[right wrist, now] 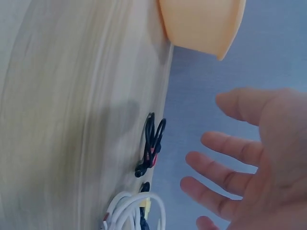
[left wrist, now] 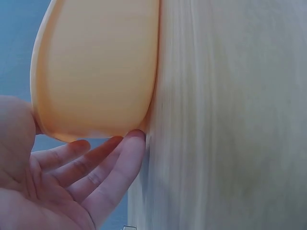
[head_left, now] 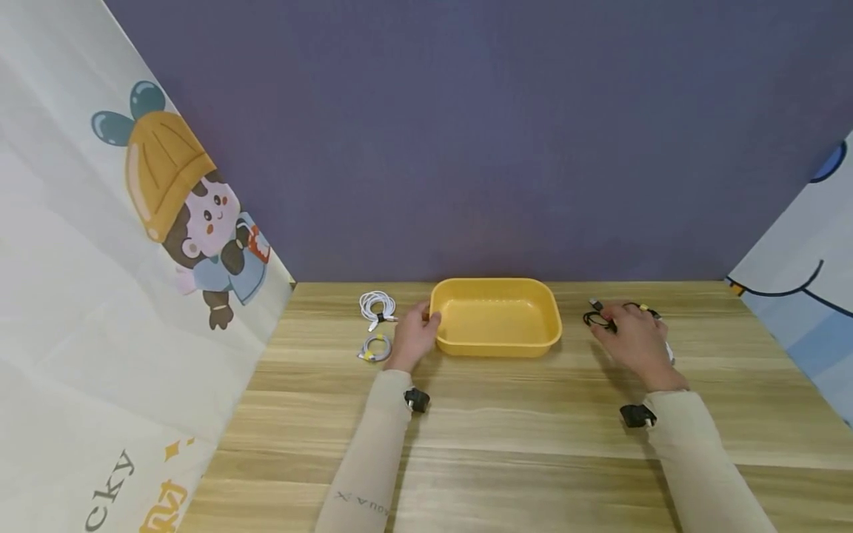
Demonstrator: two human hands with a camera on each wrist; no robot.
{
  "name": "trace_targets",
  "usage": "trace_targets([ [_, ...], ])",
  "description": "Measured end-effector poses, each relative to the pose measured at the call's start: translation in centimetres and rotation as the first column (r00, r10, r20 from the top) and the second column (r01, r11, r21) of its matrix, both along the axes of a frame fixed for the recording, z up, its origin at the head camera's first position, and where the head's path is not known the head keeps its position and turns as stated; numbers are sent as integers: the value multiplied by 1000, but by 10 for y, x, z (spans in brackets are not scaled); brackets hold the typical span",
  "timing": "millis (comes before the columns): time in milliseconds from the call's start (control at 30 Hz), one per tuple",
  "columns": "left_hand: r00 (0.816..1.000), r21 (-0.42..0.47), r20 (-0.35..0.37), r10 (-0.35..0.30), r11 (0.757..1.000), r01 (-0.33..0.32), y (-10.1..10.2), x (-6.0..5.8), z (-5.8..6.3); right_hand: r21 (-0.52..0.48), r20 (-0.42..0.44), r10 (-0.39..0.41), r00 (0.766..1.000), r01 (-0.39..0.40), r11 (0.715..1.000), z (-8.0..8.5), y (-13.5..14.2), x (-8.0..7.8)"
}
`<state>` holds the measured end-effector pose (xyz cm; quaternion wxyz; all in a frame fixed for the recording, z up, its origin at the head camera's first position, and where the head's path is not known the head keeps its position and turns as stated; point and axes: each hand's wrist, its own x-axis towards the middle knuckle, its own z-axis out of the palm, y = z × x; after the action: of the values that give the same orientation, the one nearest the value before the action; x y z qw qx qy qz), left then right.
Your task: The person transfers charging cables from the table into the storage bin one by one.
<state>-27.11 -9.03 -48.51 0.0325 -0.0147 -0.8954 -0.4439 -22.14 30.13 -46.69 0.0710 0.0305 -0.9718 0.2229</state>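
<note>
A yellow plastic tray (head_left: 496, 349) stands near the back of the wooden table. At its left end my left hand (head_left: 412, 337) grips it, thumb at the rim and fingertips against the outer end wall (left wrist: 91, 132). My right hand (head_left: 636, 344) hovers over the cables on the right, fingers spread and holding nothing in the right wrist view. Beneath it lie a coiled black cable (right wrist: 152, 143), a coiled white cable (right wrist: 127, 211) and another dark cable with a yellow tie (head_left: 643, 307). In the head view the right hand partly hides these cables.
Left of the tray lie a coiled white cable (head_left: 377, 305) with a black tie and a coiled grey cable (head_left: 375, 348) with yellow ties. A dark panel (head_left: 500, 148) rises behind the table (head_left: 506, 444). Printed sheets (head_left: 67, 296) hang at both sides.
</note>
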Motion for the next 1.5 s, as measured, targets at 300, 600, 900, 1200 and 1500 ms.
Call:
trace_targets([
  [300, 999, -37, -30, 15, 999, -16, 3, 0, -2, 33, 7, 10, 1000, -10, 999, -6, 7, -8],
  [600, 999, -65, -22, 37, 997, -38, 4, 0, -6, 48, 0, 5, 1000, -5, 999, -16, 13, -13],
  [900, 997, -95, -41, 61, 993, -64, 8, 0, -10, 47, -3, 15, 1000, -15, 999, -31, 17, -23],
  [1200, 997, -104, -37, 66, 992, -70, 9, 3, -8, 70, 49, 11, 999, -15, 997, -30, 13, -26],
  [1500, 997, -88, -34, 67, 994, -70, 9, 4, -7, 93, 88, 24, 996, -32, 995, -27, 9, -30],
])
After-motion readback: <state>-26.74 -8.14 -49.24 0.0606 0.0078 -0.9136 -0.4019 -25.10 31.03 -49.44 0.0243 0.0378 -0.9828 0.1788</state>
